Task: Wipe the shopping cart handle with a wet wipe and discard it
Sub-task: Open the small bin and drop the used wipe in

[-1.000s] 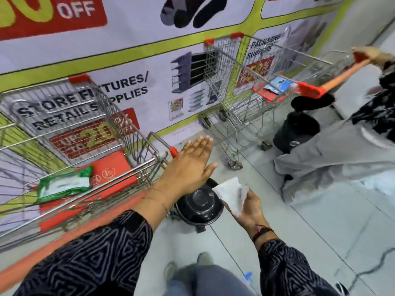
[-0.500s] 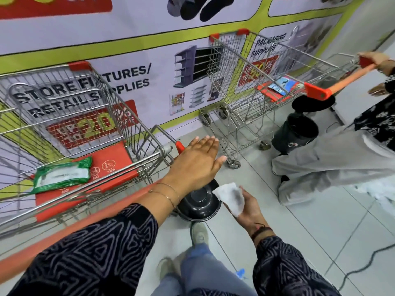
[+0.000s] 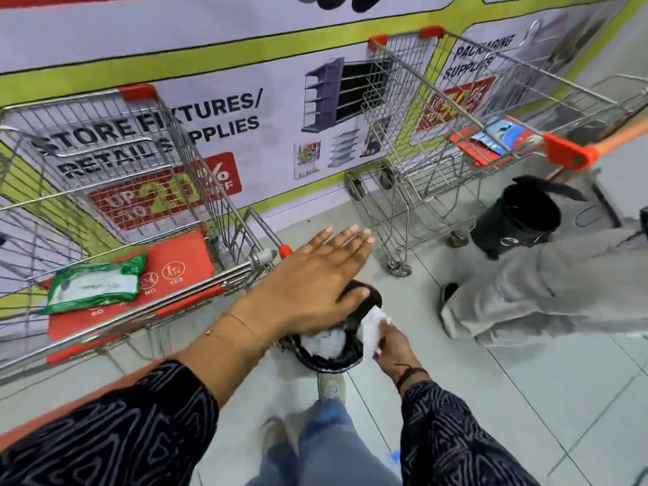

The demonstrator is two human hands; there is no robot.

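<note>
My right hand grips a crumpled white wet wipe at the rim of a small black bin on the floor. The bin's lid is up and white wipes lie inside it. My left hand hovers flat and open above the bin, fingers together, holding nothing. The orange cart handle runs along the lower left, partly hidden by my left sleeve. A green pack of wipes lies on the red seat flap of my metal cart.
A second metal cart stands to the right with a blue pack on its red flap. Another black bin sits beside it. A person in grey trousers is on the right. A banner wall runs behind both carts.
The black bin's lid has opened, showing wipes inside. My right hand has brought the wipe up to the bin's rim. My left hand has stayed above the bin.
</note>
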